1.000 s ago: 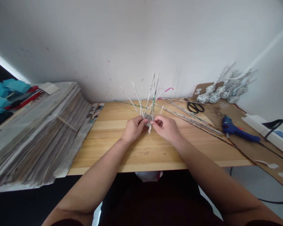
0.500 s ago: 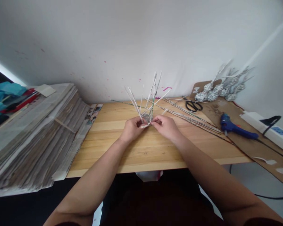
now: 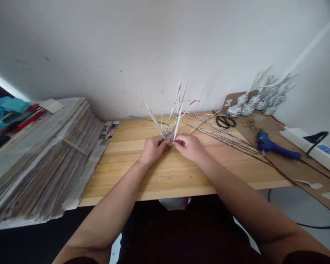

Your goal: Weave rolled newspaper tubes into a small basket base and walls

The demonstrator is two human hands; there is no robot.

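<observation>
A small woven piece of rolled newspaper sticks (image 3: 169, 134) sits on the wooden table in front of me, its several long ends fanning upward. My left hand (image 3: 153, 149) is closed, pinching the piece's near left edge between thumb and fingers. From the other side my right hand (image 3: 189, 146) pinches the near right edge, close to a white paper stick (image 3: 177, 124) that leans up from its fingertips. The two hands' fingertips almost meet. They cover the lower front of the weave.
Loose paper sticks (image 3: 225, 138) lie to the right, near black scissors (image 3: 226, 122). A blue glue gun (image 3: 277, 148), a white power strip (image 3: 310, 148) and woven paper balls (image 3: 255, 104) are farther right. Stacked newspapers (image 3: 52, 165) stand at the left of the table (image 3: 121, 172).
A paper stick that lay low across the front between my hands now points upward at the right hand. The right hand has shifted slightly left, closer to the left one.
</observation>
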